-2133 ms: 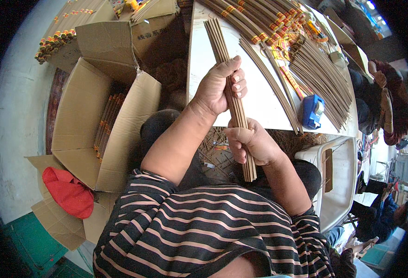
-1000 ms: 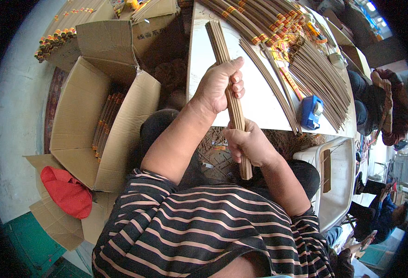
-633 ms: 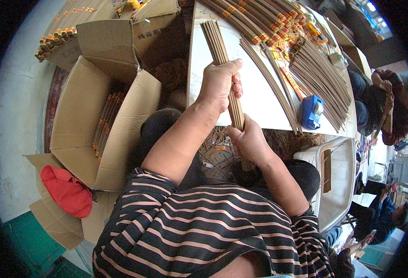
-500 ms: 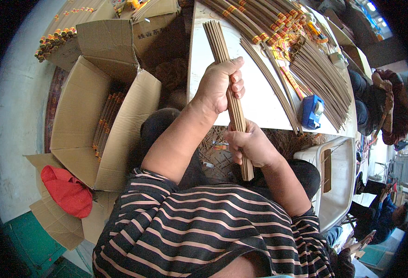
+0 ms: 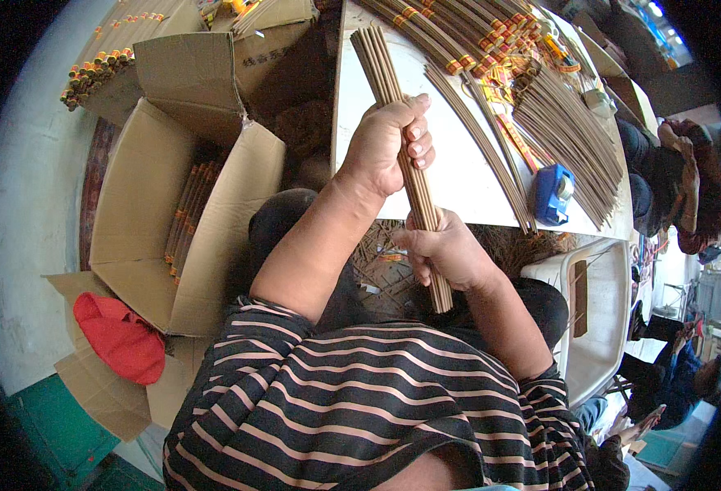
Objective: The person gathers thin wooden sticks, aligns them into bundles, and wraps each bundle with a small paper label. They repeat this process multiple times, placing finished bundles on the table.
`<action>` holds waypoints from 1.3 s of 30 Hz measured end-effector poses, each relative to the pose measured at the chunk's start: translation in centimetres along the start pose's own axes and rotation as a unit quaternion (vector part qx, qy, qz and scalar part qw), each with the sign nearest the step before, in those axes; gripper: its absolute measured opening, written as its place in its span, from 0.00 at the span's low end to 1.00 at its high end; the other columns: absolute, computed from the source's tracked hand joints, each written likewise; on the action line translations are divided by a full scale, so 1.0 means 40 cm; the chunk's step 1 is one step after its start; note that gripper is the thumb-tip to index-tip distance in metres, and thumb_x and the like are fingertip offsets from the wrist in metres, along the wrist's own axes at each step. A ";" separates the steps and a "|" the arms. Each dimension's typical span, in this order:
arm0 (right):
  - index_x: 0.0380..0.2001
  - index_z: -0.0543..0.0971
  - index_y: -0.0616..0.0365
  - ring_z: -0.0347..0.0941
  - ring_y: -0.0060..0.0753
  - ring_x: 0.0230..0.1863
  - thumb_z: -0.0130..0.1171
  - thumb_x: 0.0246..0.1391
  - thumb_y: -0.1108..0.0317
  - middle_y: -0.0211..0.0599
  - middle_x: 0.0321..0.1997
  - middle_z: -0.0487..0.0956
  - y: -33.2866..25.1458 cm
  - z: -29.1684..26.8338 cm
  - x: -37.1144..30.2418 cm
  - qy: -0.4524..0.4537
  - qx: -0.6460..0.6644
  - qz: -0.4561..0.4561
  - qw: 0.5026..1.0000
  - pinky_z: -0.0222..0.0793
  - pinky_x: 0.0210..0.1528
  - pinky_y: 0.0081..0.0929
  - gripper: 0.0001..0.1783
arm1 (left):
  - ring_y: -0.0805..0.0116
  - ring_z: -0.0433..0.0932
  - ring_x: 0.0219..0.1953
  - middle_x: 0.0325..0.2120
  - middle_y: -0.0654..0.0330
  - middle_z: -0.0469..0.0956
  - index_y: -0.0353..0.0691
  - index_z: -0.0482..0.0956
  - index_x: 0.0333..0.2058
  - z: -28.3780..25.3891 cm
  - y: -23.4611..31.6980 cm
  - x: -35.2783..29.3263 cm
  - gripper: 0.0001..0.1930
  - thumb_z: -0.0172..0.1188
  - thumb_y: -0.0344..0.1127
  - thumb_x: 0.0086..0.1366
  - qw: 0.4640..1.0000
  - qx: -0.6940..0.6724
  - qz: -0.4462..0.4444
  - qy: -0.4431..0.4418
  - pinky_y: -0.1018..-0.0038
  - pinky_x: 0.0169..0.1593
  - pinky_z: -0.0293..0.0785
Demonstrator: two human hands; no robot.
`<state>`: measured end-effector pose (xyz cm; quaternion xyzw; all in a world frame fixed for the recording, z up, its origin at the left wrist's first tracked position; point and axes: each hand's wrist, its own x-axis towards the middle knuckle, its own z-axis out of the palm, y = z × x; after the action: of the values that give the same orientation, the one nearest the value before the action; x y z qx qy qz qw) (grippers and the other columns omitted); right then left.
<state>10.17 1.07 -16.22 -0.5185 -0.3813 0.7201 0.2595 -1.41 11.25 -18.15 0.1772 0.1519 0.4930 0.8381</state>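
A bundle of brown incense sticks (image 5: 385,69) is held upright-slanting in front of me, its top over the white table and its lower end over my lap. My left hand (image 5: 391,143) is closed around the middle of the bundle. Lower down, my right hand (image 5: 452,250) is closed around it near the bottom end. No band shows on this bundle. To the right on the table lies a loose pile of similar sticks (image 5: 565,139), with a thin row of sticks (image 5: 479,143) nearer to my hands. Beside them stands a blue tape dispenser (image 5: 552,195).
Banded bundles (image 5: 458,37) lie at the table's far side, near red-yellow paper bands (image 5: 517,141). At left stands an open cardboard box (image 5: 135,196) with banded bundles inside; a red cloth item (image 5: 119,337) lies in front. A white plastic bin (image 5: 597,327) is at right. People sit farther right.
The bundle has risen slightly, its top end shifting a little up and left. Both hands keep their grip on it.
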 end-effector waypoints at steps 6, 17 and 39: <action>0.27 0.66 0.61 0.62 0.21 0.07 0.57 0.49 0.71 0.28 0.12 0.66 0.022 0.000 0.011 0.047 -0.064 -0.024 0.996 0.58 0.08 0.19 0.09 | 0.79 0.62 0.11 0.10 0.70 0.61 0.46 0.64 0.19 0.008 0.000 -0.005 0.12 0.55 0.34 0.59 0.999 0.028 0.021 0.000 0.79 0.16 0.60; 0.27 0.66 0.61 0.62 0.19 0.07 0.56 0.49 0.70 0.29 0.12 0.67 -0.008 -0.008 -0.015 -0.049 0.049 0.019 0.997 0.59 0.08 0.16 0.09 | 0.80 0.60 0.10 0.10 0.71 0.61 0.47 0.63 0.16 0.007 0.014 -0.010 0.15 0.53 0.36 0.61 0.997 -0.030 0.012 -0.069 0.81 0.15 0.58; 0.26 0.68 0.62 0.63 0.19 0.11 0.57 0.50 0.68 0.30 0.17 0.70 0.059 -0.016 0.035 0.206 -0.410 -0.150 0.876 0.58 0.10 0.17 0.10 | 0.78 0.62 0.12 0.11 0.69 0.63 0.46 0.64 0.17 0.026 -0.003 -0.011 0.15 0.55 0.37 0.59 0.986 0.100 0.059 0.120 0.80 0.17 0.58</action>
<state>10.39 0.96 -19.03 -0.6513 -0.6539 0.3283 0.2010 -1.07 10.66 -17.23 0.2082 0.2891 0.5419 0.7612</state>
